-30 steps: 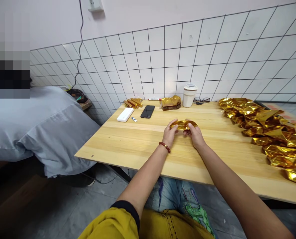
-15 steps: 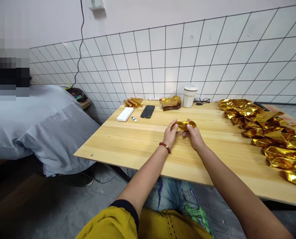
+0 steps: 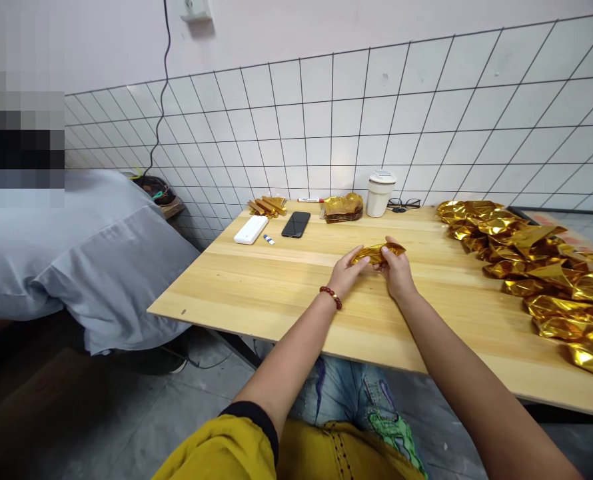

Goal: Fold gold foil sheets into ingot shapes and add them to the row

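Note:
Above the middle of the wooden table (image 3: 256,287), a piece of gold foil (image 3: 375,253) is held between both hands. My left hand (image 3: 347,270), with a red bead bracelet on the wrist, grips its left end, thumb along the near side. Fingers of my right hand (image 3: 397,270) close on the foil's right part, the thumb on top. The foil's right tip sticks out past the right thumb. Behind the hands lies a stack of gold foil sheets (image 3: 344,207). Many folded gold foil pieces (image 3: 531,263) lie in a long row at the right.
Toward the back are a white power bank (image 3: 251,229), a black phone (image 3: 296,225), a small blue-and-white item (image 3: 269,239), gold strips (image 3: 267,206), a marker (image 3: 310,200), a white cup (image 3: 380,193) and glasses (image 3: 405,204). A person in a grey shirt (image 3: 91,247) is at the left.
Both hands have shifted slightly right with the foil. My left thumb has slid toward the foil's middle, and the foil now tilts, with its right tip showing more.

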{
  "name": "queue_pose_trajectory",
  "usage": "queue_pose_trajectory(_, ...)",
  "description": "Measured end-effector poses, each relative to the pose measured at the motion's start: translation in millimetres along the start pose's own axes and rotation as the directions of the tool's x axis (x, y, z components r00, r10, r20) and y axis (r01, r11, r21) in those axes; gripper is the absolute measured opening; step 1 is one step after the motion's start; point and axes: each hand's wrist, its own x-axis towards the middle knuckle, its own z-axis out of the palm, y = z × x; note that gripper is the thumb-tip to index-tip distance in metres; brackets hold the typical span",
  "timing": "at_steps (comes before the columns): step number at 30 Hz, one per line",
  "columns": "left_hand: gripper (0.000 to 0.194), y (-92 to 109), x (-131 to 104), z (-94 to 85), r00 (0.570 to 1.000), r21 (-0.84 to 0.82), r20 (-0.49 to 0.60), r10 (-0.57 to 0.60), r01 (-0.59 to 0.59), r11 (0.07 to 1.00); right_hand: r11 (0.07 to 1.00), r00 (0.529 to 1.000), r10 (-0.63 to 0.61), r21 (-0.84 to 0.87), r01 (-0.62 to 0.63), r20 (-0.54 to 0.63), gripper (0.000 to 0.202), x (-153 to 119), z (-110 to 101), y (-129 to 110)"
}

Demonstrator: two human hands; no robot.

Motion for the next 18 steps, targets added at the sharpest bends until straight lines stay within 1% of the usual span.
queue_pose_trajectory(3, 0.036, 2.5, -3.6, 1.3, 0.997, 0.003, 0.069, 0.036, -0.037, 0.999, 0.999, 0.999, -0.042, -0.007, 0.042, -0.031, 0.048, -0.3, -0.3, -5.1)
queue_pose_trajectory(5, 0.039, 1.2, -3.7, 1.3, 0.997, 0.003, 0.071, 0.035, -0.035, 0.999, 0.999, 0.998, -0.031, -0.024, 0.029, -0.048, 0.047, -0.7, -0.9, -6.1)
queue_pose_trajectory(8, 0.045, -1.8, -1.6, 0.3, 0.998, 0.006, 0.065, -0.009, 0.008, 1.000, 0.995, 0.998, -0.039, -0.093, 0.035, -0.042, 0.040, -0.7, -2.4, -4.2)
queue_pose_trajectory(10, 0.047, -3.0, -0.1, -0.3, 0.999, -0.006, 0.019, -0.042, 0.042, 0.999, 0.985, 0.997, -0.079, -0.155, 0.076, -0.011, 0.035, -0.8, -2.7, -1.8)
queue_pose_trajectory(13, 0.052, -4.3, 1.2, -0.2, 0.995, -0.116, -0.075, -0.072, 0.063, 0.991, 0.961, 0.990, -0.124, -0.241, 0.137, 0.065, 0.031, -3.0, -0.7, 1.2)
queue_pose_trajectory(15, 0.055, -5.8, 1.9, 0.4, 0.995, -0.179, -0.086, -0.055, 0.039, 0.983, 0.949, 0.984, -0.103, -0.283, 0.141, 0.148, 0.028, -5.8, 1.8, 2.0)
queue_pose_trajectory(17, 0.049, -8.0, 3.4, 0.6, 0.997, -0.201, -0.073, -0.029, 0.014, 0.979, 0.941, 0.974, -0.080, -0.305, 0.145, 0.214, 0.027, -8.3, 3.6, 1.3)
queue_pose_trajectory(18, 0.042, -9.1, 4.6, 0.1, 0.997, -0.210, -0.074, -0.023, 0.007, 0.978, 0.938, 0.971, -0.077, -0.315, 0.148, 0.225, 0.027, -9.1, 4.0, 0.4)
